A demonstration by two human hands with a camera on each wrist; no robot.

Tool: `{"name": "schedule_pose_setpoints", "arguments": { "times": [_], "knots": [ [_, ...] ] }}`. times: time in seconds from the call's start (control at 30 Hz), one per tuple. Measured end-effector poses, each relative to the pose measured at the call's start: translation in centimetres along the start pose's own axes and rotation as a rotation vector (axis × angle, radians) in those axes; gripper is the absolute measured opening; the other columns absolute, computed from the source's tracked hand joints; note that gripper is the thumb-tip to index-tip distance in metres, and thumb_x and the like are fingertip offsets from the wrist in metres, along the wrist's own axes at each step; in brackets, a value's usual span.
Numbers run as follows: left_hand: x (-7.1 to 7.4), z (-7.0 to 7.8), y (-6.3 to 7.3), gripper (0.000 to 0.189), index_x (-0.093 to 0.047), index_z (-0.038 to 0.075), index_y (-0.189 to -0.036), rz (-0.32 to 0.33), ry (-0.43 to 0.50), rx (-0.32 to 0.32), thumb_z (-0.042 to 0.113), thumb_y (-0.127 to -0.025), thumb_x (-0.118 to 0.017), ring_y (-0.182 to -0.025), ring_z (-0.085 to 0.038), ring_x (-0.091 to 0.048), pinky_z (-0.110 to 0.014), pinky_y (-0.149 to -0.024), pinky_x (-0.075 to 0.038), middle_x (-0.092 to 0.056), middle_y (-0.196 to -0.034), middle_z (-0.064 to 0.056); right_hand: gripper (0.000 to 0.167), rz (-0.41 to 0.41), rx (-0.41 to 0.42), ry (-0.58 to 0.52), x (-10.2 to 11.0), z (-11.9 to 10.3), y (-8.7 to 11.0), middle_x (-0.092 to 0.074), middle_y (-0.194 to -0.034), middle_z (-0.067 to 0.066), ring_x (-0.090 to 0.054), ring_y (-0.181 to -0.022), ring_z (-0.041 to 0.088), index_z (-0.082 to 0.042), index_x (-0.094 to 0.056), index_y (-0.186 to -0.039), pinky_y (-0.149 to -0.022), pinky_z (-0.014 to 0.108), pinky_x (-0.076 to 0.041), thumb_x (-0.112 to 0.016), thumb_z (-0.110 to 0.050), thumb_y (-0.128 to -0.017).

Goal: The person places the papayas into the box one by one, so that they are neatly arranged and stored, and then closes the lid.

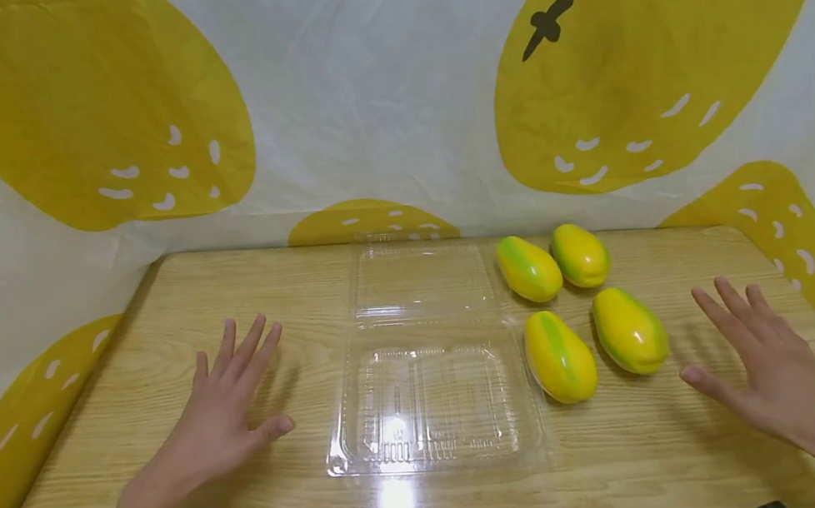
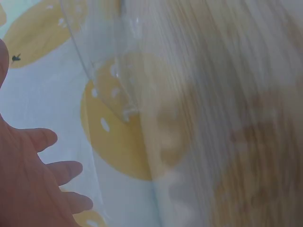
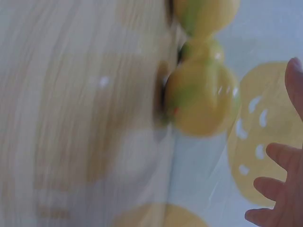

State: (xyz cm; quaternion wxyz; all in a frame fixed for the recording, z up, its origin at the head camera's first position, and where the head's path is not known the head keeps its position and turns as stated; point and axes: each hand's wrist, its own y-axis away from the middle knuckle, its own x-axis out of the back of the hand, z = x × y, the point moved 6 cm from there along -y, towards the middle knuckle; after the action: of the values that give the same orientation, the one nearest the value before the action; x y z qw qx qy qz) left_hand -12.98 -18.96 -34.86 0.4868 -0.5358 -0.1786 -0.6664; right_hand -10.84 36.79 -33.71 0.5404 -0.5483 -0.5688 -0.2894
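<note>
Fingers spread and nearly straight, the left hand [image 1: 218,418] extends from the near left, pointing toward the far side, its thumb stuck out to the right; it has hold of nothing. Across the table [image 1: 292,502], the right hand [image 1: 778,367] mirrors it, spread wide and gripping nothing, forearm at the near right, thumb aimed left. Both appear raised above the table. Between them lies a see-through plastic box [image 1: 462,399], lid folded back toward the far side, apart from either hand. Four yellow-green fruits [image 1: 631,331] sit right of the box, two far and two near; the near right one is closest to the right hand, not touching.
</note>
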Motion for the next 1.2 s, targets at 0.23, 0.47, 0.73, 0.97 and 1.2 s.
{"name": "schedule_pose_setpoints", "arguments": {
  "times": [0.23,0.47,0.73,0.97,1.2],
  "knots": [
    [-1.3,1.3,-0.5,0.097,-0.015,0.012,-0.154,0.038,0.169,-0.053,0.075,-0.084,-0.036,-0.142,-0.041,0.005,-0.077,-0.099,-0.005,-0.006,-0.160,-0.008,0.086,0.140,0.079,-0.101,0.7,-3.6,-0.5,-0.019,-0.157,0.013,-0.008,-0.143,0.040,-0.015,-0.029,-0.151,-0.101,0.074,-0.004,-0.073,-0.039,-0.082],
    [-2.6,2.0,-1.0,0.097,-0.013,0.010,-0.154,0.063,0.336,-0.075,0.073,-0.085,-0.039,-0.143,-0.037,0.003,-0.077,-0.097,-0.012,-0.009,-0.159,-0.013,0.085,0.195,0.138,-0.201,0.2,-6.7,-1.0,-0.030,-0.153,0.012,-0.023,-0.141,0.029,-0.011,-0.037,-0.148,-0.100,0.070,-0.023,-0.074,-0.045,-0.080],
    [-4.3,2.0,-1.3,0.089,-0.011,0.011,-0.154,0.070,0.446,-0.024,0.062,-0.091,-0.047,-0.143,-0.038,-0.001,-0.074,-0.101,-0.011,-0.009,-0.159,-0.010,0.084,0.168,0.127,-0.200,-0.7,-8.6,-1.6,-0.030,-0.154,0.008,-0.029,-0.137,0.020,-0.011,-0.034,-0.149,-0.072,0.072,-0.040,-0.075,-0.037,-0.081],
    [-5.5,1.2,-1.1,0.077,-0.010,0.017,-0.155,0.073,0.552,0.102,0.032,-0.096,-0.058,-0.142,-0.041,-0.002,-0.071,-0.104,-0.008,-0.008,-0.160,-0.007,0.081,0.173,0.130,-0.217,-1.9,-9.8,-1.9,-0.034,-0.152,0.008,-0.040,-0.128,0.021,-0.012,-0.033,-0.149,-0.096,0.032,-0.042,-0.074,-0.034,-0.083],
    [-6.3,1.1,-1.1,0.077,-0.011,0.021,-0.155,0.088,0.614,0.101,0.033,-0.095,-0.058,-0.144,-0.037,-0.003,-0.072,-0.104,-0.007,-0.008,-0.159,-0.010,0.069,0.298,0.133,-0.240,-2.1,-10.0,-2.2,-0.050,-0.136,0.016,-0.050,-0.105,0.025,-0.006,-0.042,-0.144,-0.083,0.009,-0.037,-0.072,-0.029,-0.086]
  ]
}}
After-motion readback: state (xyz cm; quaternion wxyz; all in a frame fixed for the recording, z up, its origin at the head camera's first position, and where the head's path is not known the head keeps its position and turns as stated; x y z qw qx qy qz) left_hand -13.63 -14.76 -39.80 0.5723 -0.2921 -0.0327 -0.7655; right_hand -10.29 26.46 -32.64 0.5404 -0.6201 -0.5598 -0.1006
